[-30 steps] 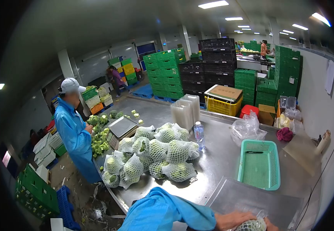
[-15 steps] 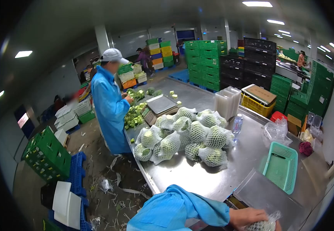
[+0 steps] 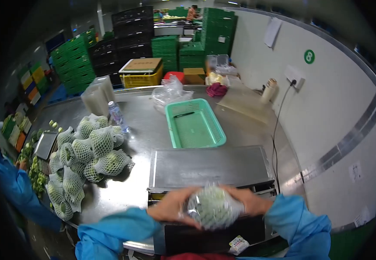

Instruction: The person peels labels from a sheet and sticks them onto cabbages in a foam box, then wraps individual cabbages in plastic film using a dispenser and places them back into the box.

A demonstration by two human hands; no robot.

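Wrapped green head (image 3: pixel 212 207), probably broccoli under film but it's blurry, sits cupped between my left hand (image 3: pixel 170 209) and right hand (image 3: pixel 249 201) just above the steel plate's (image 3: pixel 209 167) near edge; even two-sided grip with taut film seems best.

- My left hand (image 3: pixel 171 208) and right hand (image 3: pixel 251 201) clasp a film-wrapped green vegetable (image 3: pixel 212 207) between them at the worktop's (image 3: pixel 140 134) near edge.
- Just beyond it lies a flat steel plate (image 3: pixel 209 167), then a green basket (image 3: pixel 196 130).
- Netted cabbages (image 3: pixel 90 149) are heaped toward the left edge.
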